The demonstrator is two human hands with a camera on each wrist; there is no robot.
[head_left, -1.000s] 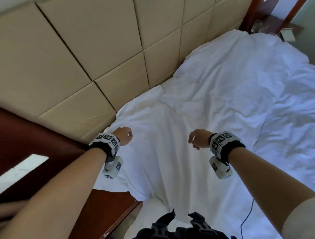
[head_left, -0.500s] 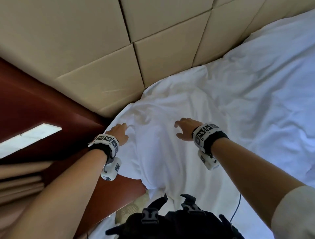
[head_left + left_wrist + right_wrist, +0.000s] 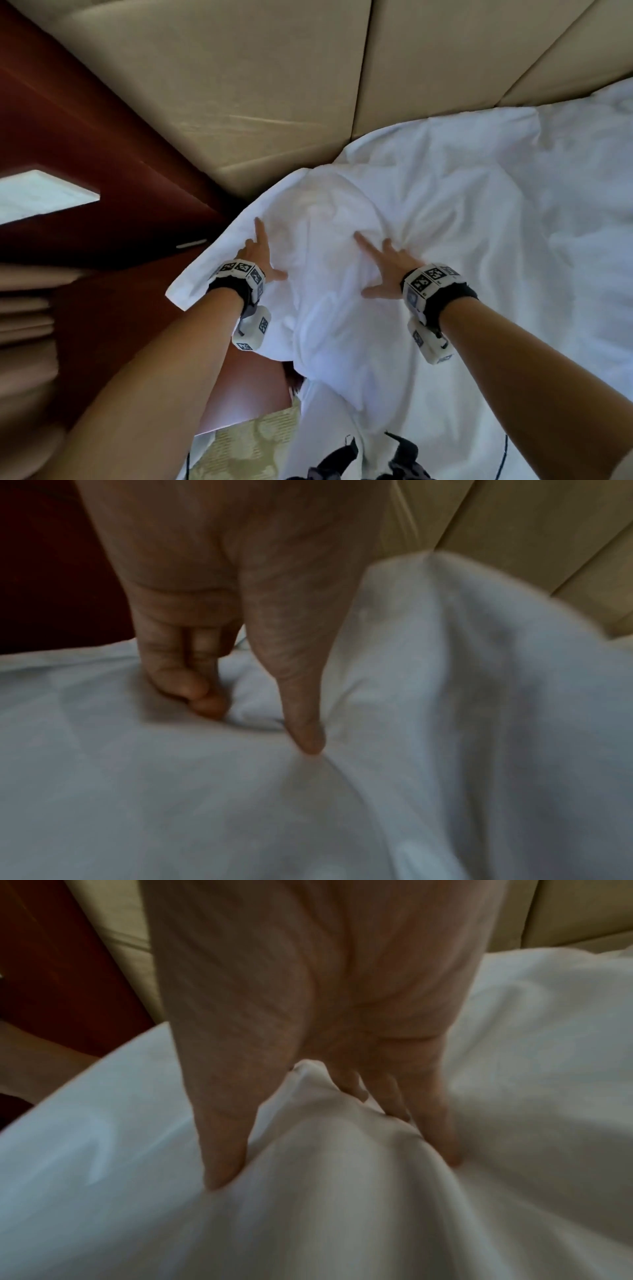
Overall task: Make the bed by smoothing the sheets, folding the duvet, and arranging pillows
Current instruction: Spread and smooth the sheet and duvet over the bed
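Note:
A crumpled white duvet (image 3: 462, 240) covers the bed up to the padded headboard. Its near corner (image 3: 186, 291) hangs off the bed's side edge. My left hand (image 3: 263, 253) lies on the duvet by that corner, index finger straight and thumb spread. In the left wrist view the left hand (image 3: 260, 723) presses thumb and fingertips into the white duvet (image 3: 171, 791). My right hand (image 3: 380, 267) lies spread on a rounded bulge in the duvet. In the right wrist view the right hand (image 3: 335, 1150) presses down, with a ridge of duvet (image 3: 325, 1164) risen between thumb and fingers.
The beige padded headboard (image 3: 274, 85) stands right behind the hands. Dark red wood panelling (image 3: 85, 137) fills the left, with a pale lit opening (image 3: 41, 198). Patterned carpet (image 3: 246, 442) shows below the bed's edge. A thin cable (image 3: 503, 455) and black chest straps (image 3: 359, 462) are at the bottom.
Both hands, curled into fists a second ago, have opened and reached forward onto the duvet corner near the headboard. My view has moved closer to the headboard.

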